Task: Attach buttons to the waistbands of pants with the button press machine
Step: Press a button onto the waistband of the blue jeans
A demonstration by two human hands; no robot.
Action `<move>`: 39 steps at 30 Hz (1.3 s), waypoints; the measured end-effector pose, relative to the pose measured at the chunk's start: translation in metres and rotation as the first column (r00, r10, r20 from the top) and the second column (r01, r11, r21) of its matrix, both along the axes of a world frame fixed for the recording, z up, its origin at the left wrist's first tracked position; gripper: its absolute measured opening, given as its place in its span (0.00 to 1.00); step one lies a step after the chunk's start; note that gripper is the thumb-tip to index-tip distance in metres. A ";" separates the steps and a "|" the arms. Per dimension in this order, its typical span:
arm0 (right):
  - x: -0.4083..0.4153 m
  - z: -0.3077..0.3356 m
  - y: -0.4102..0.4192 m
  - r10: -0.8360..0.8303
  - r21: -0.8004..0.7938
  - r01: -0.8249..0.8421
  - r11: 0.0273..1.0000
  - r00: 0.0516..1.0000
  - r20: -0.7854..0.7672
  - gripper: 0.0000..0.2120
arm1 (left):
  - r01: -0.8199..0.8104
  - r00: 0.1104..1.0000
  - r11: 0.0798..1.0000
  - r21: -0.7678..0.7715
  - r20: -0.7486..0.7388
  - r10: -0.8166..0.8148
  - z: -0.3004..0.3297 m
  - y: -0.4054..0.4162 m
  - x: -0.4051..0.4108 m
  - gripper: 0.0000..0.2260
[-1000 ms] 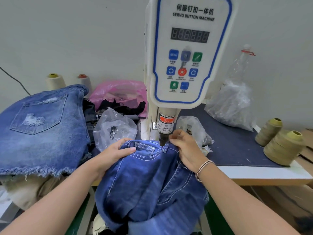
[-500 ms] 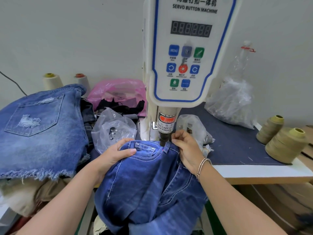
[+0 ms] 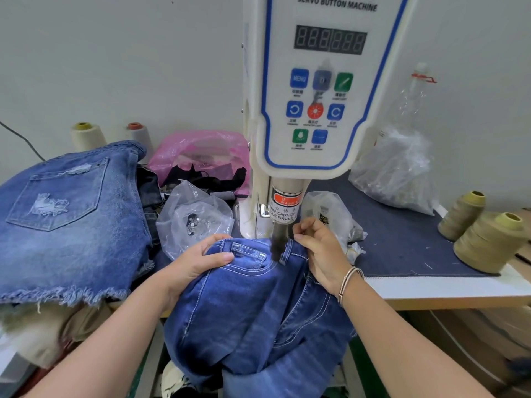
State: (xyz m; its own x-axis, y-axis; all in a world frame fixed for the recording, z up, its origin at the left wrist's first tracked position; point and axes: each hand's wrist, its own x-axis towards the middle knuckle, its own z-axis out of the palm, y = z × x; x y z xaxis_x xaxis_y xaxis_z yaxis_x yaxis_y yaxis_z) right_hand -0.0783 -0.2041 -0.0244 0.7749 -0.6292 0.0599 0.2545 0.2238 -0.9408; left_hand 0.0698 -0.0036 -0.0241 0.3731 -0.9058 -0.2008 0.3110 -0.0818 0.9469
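Both hands hold the jeans [image 3: 258,305] so the waistband [image 3: 250,249] lies flat under the press head [image 3: 279,242]. Your left hand [image 3: 195,264] grips its fold; your right hand [image 3: 321,251] pinches the edge beside the punch, fingers dangerously near.

Thread cones [image 3: 485,239], pink bag [image 3: 201,150]

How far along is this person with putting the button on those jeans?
Done: the dark blue jeans' waistband lies under the button machine's punch. In hand: the left hand and right hand grip it on either side. Left: no button shows on it yet; the stacked denim shorts sit alongside.
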 end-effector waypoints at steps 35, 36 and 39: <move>0.024 0.046 -0.061 -0.769 -0.691 -0.705 0.160 0.350 -0.535 0.10 | -0.273 0.772 0.959 -0.073 0.578 0.264 -0.012 -0.009 -0.023 0.14; 0.025 0.044 -0.062 -0.768 -0.694 -0.702 0.161 0.353 -0.535 0.10 | -0.274 0.771 0.959 -0.079 0.577 0.268 -0.012 -0.009 -0.024 0.15; 0.026 0.042 -0.064 -0.760 -0.701 -0.692 0.173 0.358 -0.542 0.10 | -0.272 0.776 0.958 -0.087 0.569 0.272 -0.011 -0.010 -0.025 0.15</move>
State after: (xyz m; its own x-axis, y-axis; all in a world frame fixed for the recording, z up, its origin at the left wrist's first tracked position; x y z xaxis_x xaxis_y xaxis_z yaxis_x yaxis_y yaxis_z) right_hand -0.0518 -0.2685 0.0176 0.7507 -0.6606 -0.0070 -0.6532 -0.7437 0.1421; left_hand 0.0449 -0.0134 -0.0346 0.6498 -0.7494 0.1268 -0.2748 -0.0761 0.9585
